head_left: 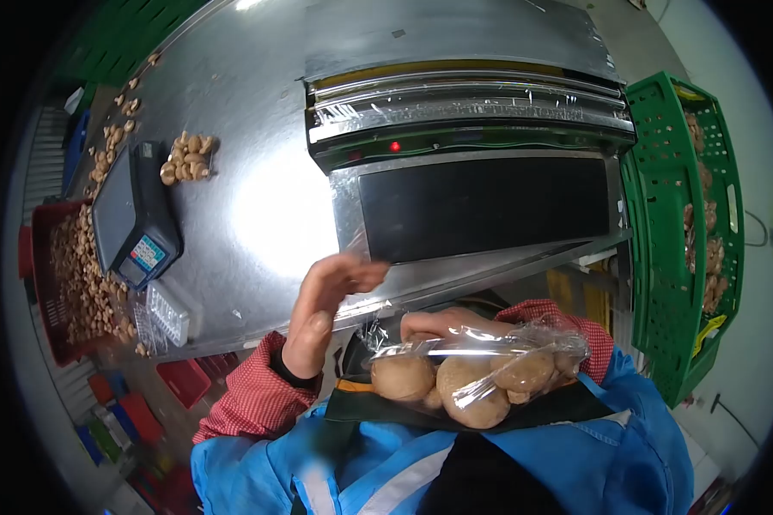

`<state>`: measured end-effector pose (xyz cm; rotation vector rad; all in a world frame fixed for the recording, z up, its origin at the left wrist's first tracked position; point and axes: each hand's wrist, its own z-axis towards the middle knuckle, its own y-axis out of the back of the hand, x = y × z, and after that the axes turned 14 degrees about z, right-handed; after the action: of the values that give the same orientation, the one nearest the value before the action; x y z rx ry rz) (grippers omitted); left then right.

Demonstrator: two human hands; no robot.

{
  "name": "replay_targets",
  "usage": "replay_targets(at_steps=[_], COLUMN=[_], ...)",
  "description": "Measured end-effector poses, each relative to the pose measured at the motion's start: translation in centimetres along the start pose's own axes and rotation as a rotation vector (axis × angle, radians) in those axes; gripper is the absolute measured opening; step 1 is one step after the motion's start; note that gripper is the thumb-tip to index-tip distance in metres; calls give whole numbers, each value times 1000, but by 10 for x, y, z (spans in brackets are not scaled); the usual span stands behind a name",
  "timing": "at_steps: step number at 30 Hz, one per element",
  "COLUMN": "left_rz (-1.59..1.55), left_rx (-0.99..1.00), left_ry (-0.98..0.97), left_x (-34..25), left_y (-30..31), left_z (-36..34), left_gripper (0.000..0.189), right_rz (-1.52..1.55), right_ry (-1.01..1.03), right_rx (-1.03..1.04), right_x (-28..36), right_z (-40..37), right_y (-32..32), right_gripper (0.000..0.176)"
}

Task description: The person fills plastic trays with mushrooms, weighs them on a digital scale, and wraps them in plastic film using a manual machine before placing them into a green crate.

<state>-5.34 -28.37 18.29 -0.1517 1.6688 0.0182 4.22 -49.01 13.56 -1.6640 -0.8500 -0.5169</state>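
A pack of several large brown mushrooms (475, 390) under clear film is close to my body, tilted so its contents face me. My right hand (455, 324) is closed on the far side of the pack, partly covered by the shiny film. To the left of the pack, my left hand (322, 305) is raised near the table's front edge, its thumb apart from the bent fingers, holding nothing. Beyond both hands is the wrapping machine (472, 112) with a red light and a black plate (485, 209) in front.
A scale (133, 210) stands at the left, beside a small group of mushrooms (187, 158) and a red crate (47, 318) of loose mushrooms. Clear trays (165, 316) lie at the table's corner (223, 343). Green crates (674, 232) with packs stand at the right.
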Motion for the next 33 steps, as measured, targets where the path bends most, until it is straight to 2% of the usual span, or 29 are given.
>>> replay_targets(at_steps=[1, 3, 4, 7, 8, 10, 13, 15, 18, 21, 22, 23, 25, 27, 28, 29, 31, 33], left_rz=[-184, 164, 200, 162, 219, 241, 295, 372, 308, -80, -3, -4, 50, 277, 183, 123, 287, 317], left_rx=[5, 455, 511, 436, 375, 366, 390, 449, 499, 384, 390, 278, 226, 90, 17, 2, -93, -136], left_ry=[-8, 7, 26, 125, 86, 87, 75, 39, 87, 100, 123, 232, 276, 47, -21, -51, -104, -188], left_x=[-21, -34, -39, -30, -33, -36, -42, -46, -45, -31, -28, -31, -22, -5, -24, -43, -62, -69], left_y=[-12, -5, -11, -9, -9, -9, -12, -14, -12, -11, -6, -14, -15, -5, -6, -4, 10, 25], left_z=[9, 11, 11, 5, 3, 1, 3, 6, 6, -10, -13, -15, -2, 28, 51, 78, 141, 204], left_gripper=[45, 57, 58, 46, 37, 36, 36, 38, 49, 70, 82, 79, 74, 68, 64, 63, 56, 51], right_rz=[54, 126, 172, 217, 171, -10, -297, -537, -752, -594, -523, -417, -207, -258, -350, -440, -712, -727], right_ry=[-22, -45, -47, -32, -16, 31, 349, 321, 241, 257, 276, 285, 312, 391, 445, 496, 631, 709], right_rx=[-7, -70, -139, -413, -502, -653, -621, -505, -275, -509, -645, -699, -791, -914, -943, -972, -977, -1030], right_x=[-4, -12, -15, -2, 13, 47, 99, 122, 132, 113, 96, 85, 81, 111, 130, 153, 205, 258], right_z=[0, -2, -7, -32, -45, -68, -90, -93, -86, -91, -89, -84, -73, -60, -56, -52, -40, -24], right_y=[3, 11, 16, 35, 42, 47, 25, -1, -21, -19, -11, -1, 17, 28, 40, 54, 92, 123], right_gripper=[21, 22, 22, 24, 24, 25, 29, 32, 36, 30, 21, 18, 14, 17, 20, 24, 28, 31])
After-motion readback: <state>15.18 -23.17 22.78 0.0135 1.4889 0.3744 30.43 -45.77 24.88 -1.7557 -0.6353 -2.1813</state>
